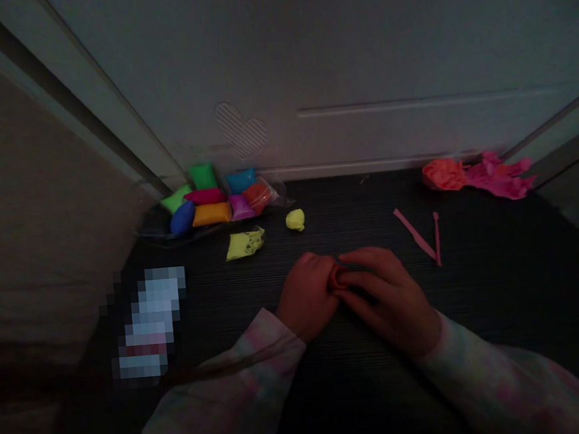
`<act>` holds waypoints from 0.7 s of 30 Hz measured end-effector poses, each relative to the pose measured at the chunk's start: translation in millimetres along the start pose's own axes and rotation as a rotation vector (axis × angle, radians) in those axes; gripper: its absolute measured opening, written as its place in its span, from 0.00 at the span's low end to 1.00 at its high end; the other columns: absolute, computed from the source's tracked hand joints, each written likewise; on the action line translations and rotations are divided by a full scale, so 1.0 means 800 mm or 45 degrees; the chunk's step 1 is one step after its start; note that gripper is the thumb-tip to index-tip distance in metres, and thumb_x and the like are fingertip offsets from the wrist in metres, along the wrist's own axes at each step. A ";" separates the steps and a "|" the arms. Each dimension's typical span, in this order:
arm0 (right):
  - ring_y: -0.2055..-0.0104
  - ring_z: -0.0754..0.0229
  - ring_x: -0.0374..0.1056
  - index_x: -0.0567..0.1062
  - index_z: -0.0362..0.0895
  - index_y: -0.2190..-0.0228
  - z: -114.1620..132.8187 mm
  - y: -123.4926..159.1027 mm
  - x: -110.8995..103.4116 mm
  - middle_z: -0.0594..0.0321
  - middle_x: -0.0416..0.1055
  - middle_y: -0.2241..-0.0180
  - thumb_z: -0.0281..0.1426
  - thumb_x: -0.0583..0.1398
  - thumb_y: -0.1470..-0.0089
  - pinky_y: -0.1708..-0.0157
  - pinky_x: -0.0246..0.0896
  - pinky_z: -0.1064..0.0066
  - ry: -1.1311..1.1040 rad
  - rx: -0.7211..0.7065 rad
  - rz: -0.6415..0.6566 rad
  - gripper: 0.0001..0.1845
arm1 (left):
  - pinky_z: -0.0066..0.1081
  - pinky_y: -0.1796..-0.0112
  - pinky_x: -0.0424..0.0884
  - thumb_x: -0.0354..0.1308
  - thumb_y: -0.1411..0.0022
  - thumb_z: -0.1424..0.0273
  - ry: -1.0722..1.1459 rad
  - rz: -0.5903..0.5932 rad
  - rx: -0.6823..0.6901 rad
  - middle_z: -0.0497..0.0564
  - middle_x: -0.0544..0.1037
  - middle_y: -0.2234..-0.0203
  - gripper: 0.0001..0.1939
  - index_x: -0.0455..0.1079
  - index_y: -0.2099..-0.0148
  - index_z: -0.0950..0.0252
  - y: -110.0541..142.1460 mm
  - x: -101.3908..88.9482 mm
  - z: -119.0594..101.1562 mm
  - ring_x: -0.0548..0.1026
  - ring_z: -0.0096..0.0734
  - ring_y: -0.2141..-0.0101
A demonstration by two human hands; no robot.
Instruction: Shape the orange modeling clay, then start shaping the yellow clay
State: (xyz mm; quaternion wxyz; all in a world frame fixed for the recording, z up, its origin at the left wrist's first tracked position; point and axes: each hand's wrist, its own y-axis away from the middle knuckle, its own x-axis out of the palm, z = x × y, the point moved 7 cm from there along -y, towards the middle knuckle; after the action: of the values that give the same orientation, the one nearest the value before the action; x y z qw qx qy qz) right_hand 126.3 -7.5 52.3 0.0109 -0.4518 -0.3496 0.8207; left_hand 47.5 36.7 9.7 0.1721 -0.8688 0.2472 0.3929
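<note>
My left hand [310, 297] is closed in a fist, low over the dark ridged surface. My right hand [393, 296] meets it from the right, with thumb and fingers drawn together against the fist's opening. Whatever lies between them is hidden by the fingers and the dim light. Beyond the hands sits a yellow lump [295, 220] that looks like soft clay. To its left lies a crumpled yellow packet [244, 244]. Two thin pink modelling tools [416, 235] rest to the right, their lower ends touching.
Several coloured clay packets [212, 214] lie in clear plastic at the back left. Crumpled orange material [444, 175] and pink material [501, 175] sit at the back right. A pixelated pale rectangle [152, 321] is on the left. A white panel [358, 71] rises behind the dark surface [505, 280].
</note>
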 end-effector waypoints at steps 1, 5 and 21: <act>0.59 0.56 0.62 0.70 0.43 0.69 0.001 0.000 0.000 0.57 0.68 0.62 0.27 0.59 0.55 0.61 0.62 0.60 -0.004 -0.009 -0.010 0.07 | 0.30 0.69 0.61 0.47 0.52 0.78 0.000 -0.004 -0.004 0.47 0.66 0.77 0.05 0.57 0.75 0.63 0.000 0.000 0.000 0.62 0.29 0.71; 0.59 0.57 0.61 0.70 0.43 0.69 0.004 -0.001 -0.001 0.57 0.68 0.62 0.25 0.58 0.55 0.61 0.62 0.61 -0.011 -0.053 -0.021 0.07 | 0.29 0.70 0.60 0.47 0.51 0.78 -0.004 -0.014 0.015 0.47 0.67 0.76 0.04 0.58 0.74 0.64 0.001 0.000 0.000 0.62 0.29 0.70; 0.59 0.57 0.63 0.70 0.45 0.72 0.005 -0.003 -0.003 0.58 0.68 0.62 0.26 0.57 0.54 0.61 0.62 0.59 -0.094 -0.015 -0.002 0.04 | 0.29 0.69 0.61 0.48 0.47 0.74 -0.077 -0.045 0.084 0.48 0.68 0.75 0.03 0.60 0.72 0.64 0.003 -0.004 -0.002 0.63 0.29 0.70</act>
State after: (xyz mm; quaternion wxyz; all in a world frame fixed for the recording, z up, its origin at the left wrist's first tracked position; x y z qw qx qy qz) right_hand 124.2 -8.8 57.1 -0.0040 -0.4210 -0.3552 0.8347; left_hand 45.4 34.9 13.1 0.2149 -0.8548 0.2391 0.4075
